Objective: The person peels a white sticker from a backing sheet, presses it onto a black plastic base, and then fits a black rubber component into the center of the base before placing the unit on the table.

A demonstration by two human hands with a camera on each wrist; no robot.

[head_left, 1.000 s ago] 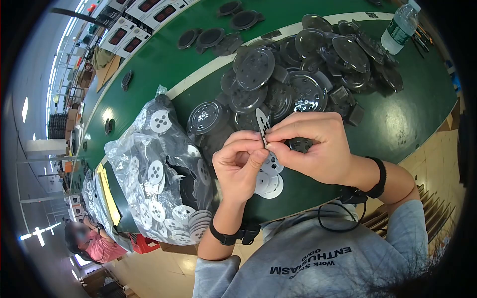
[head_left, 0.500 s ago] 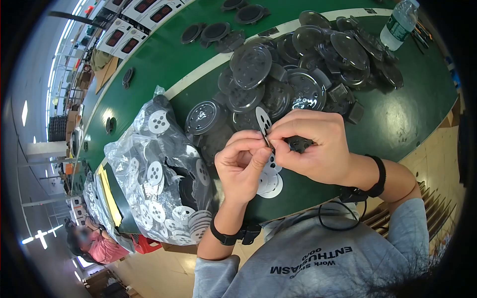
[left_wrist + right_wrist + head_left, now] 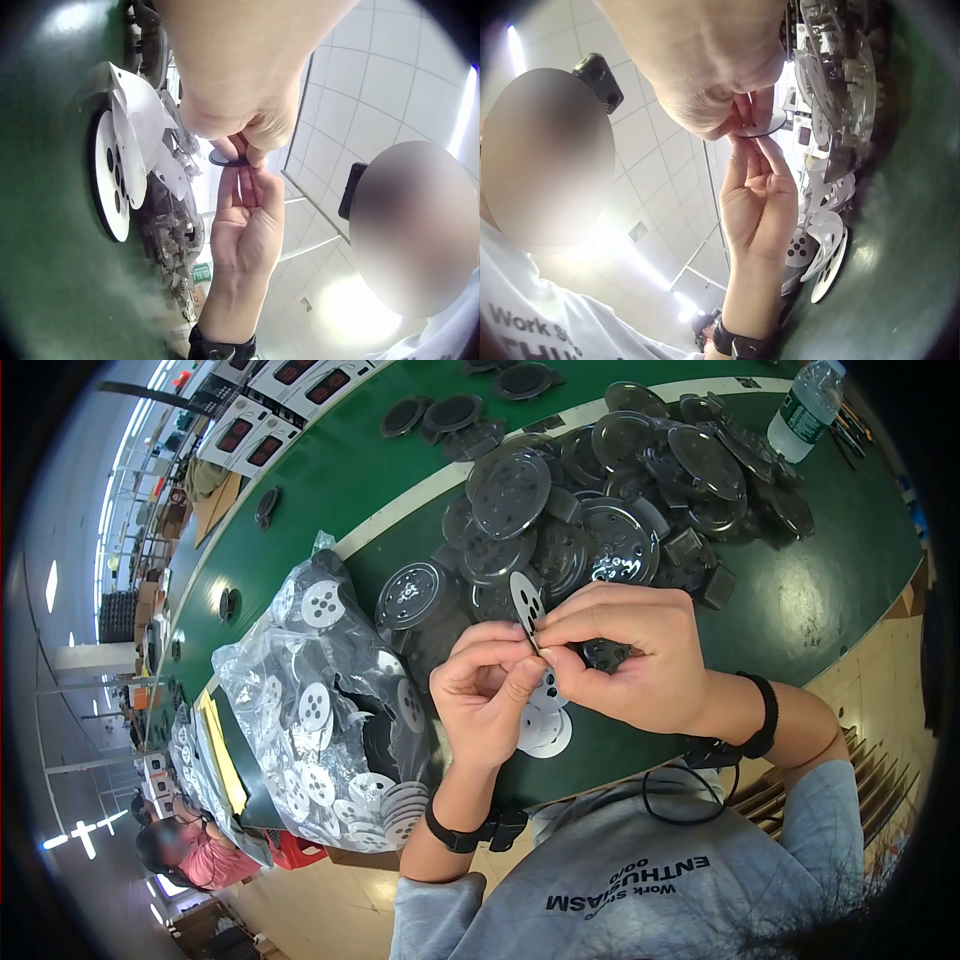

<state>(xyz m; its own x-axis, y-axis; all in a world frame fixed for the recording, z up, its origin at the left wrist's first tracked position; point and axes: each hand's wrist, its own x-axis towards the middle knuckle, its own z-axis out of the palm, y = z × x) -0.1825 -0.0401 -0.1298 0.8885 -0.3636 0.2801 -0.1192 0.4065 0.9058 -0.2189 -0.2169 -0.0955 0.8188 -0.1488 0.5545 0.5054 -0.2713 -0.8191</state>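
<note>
White perforated disc [image 3: 526, 602] is up off the table in front of the person, tilted nearly edge-on. Left hand [image 3: 478, 705] pinches its near rim between thumb and fingers; right hand [image 3: 648, 660] pinches the same rim from the right. Fingertips practically meet; we can't separate each contact point. We'd guess the edge-on hold lets both thumbs reach the rim, leaving the far part free. Just below the hands, loose white discs [image 3: 545, 735] overlap on the green table [image 3: 780, 600], probably for quick pickup. Left: torn clear plastic bag [image 3: 240, 668] with more discs, seemingly the supply, within the left hand's reach. Far side: heap of smoky translucent plastic housings [image 3: 510, 495], likely pushed there to keep working room. Far right: water bottle [image 3: 803, 418], beside the heap.
</note>
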